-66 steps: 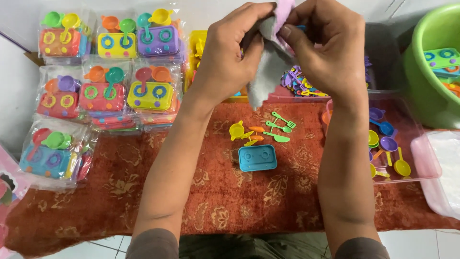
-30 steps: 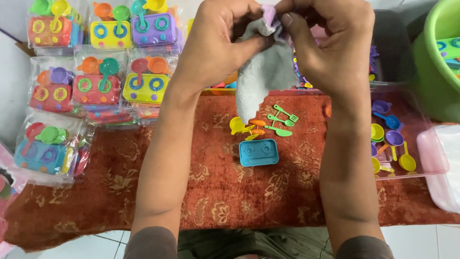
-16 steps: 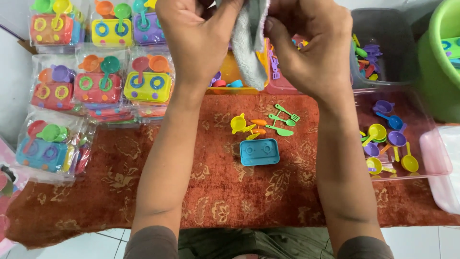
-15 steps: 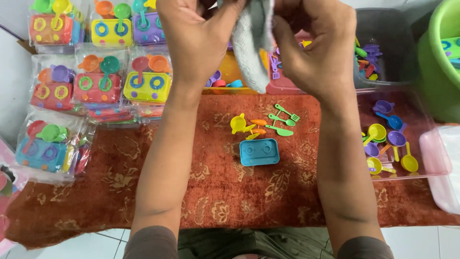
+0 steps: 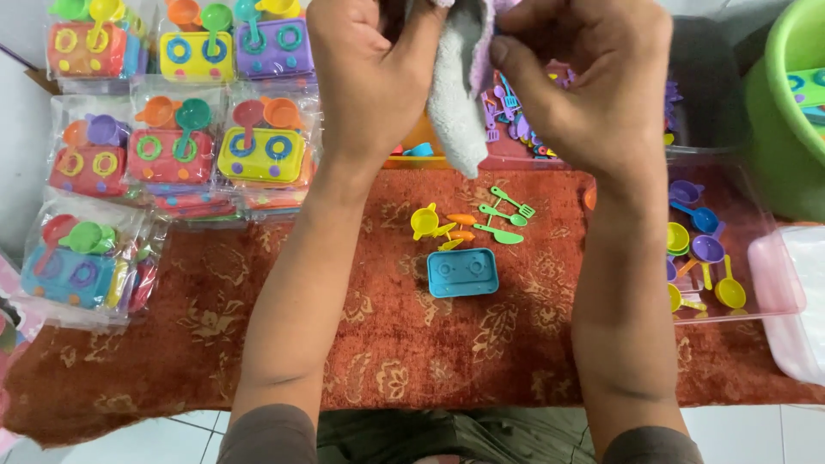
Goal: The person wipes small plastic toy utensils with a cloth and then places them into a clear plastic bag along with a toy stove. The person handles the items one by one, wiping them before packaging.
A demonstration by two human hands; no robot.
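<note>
My left hand (image 5: 369, 73) and my right hand (image 5: 593, 82) are raised close together at the top of the view, both gripping a pale grey cloth (image 5: 455, 103) that hangs down between them. Whatever else sits inside the cloth is hidden. Below the hands, on the red patterned mat (image 5: 344, 344), lie a small blue toy stove (image 5: 462, 272), a yellow toy pan (image 5: 424, 222), small orange pieces (image 5: 462, 220) and green toy utensils (image 5: 503, 215).
Bagged toy stove sets (image 5: 176, 129) are stacked at the left. A clear tray (image 5: 773, 283) at the right holds yellow, purple and blue toy pans. A green tub (image 5: 795, 112) stands far right, another clear tray of utensils (image 5: 533, 146) behind the hands.
Both hands have risen toward the top of the view with the cloth, which now hangs lower between them. The toys on the mat have not moved.
</note>
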